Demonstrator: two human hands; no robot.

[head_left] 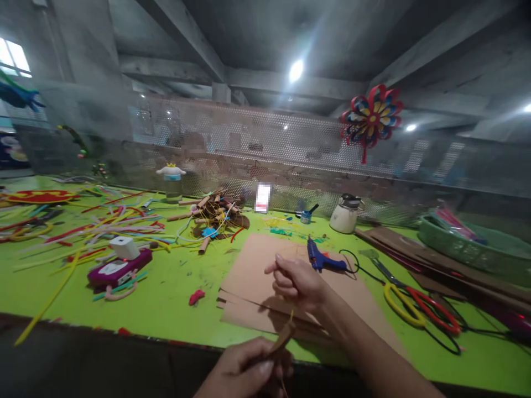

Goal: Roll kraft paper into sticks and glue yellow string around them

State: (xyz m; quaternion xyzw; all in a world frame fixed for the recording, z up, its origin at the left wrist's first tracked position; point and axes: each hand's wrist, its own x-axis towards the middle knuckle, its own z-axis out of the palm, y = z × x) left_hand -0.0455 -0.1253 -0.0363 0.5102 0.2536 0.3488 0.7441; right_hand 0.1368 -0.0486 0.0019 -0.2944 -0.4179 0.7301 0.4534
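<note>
Low at the front edge, my left hand (249, 366) is closed around a small folded strip of brown cardboard (284, 338). A thin yellow tip sticks up from the strip's upper end. Above it, my right hand (296, 282) hovers over the sheets of brown cardboard (259, 260), fingers curled and thumb and forefinger close together. Whatever it may hold is too small to make out. A blue glue gun (326, 260) lies on the cardboard just beyond my right hand. To the right are scissors (409, 307) with one yellow and one red handle.
On the green table (166, 309), a purple power strip (120, 269) with a white plug and scattered coloured strips (103, 226) lie left. A pile of cardboard rolls (218, 213) stands behind. A white jug (345, 214), a green basket (477, 243) and a black cord occupy the right.
</note>
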